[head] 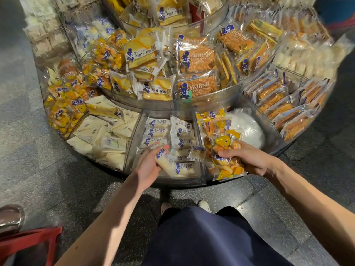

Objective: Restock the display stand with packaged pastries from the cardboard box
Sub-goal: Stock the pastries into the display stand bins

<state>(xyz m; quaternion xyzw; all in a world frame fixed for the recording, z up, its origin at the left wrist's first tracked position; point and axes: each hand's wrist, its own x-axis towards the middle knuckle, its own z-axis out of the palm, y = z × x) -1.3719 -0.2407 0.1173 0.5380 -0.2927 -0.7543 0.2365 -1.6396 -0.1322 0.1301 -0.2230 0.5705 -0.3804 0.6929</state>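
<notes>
Pastries (196, 58) filled the stand (134, 135). The left hand (147, 167) gripped a white pack (167, 162) at the front middle compartment. The right hand (251, 159) clutched yellow packs (227, 166) at the next compartment rightward, near a white bag (247, 127).

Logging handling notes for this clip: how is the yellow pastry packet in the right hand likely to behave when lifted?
Probably floppy: the yellow pastry packet droops below the right hand, loose buns bulging the film. Likely light, pinched one-handed. Glossy wrap may slip.
</notes>
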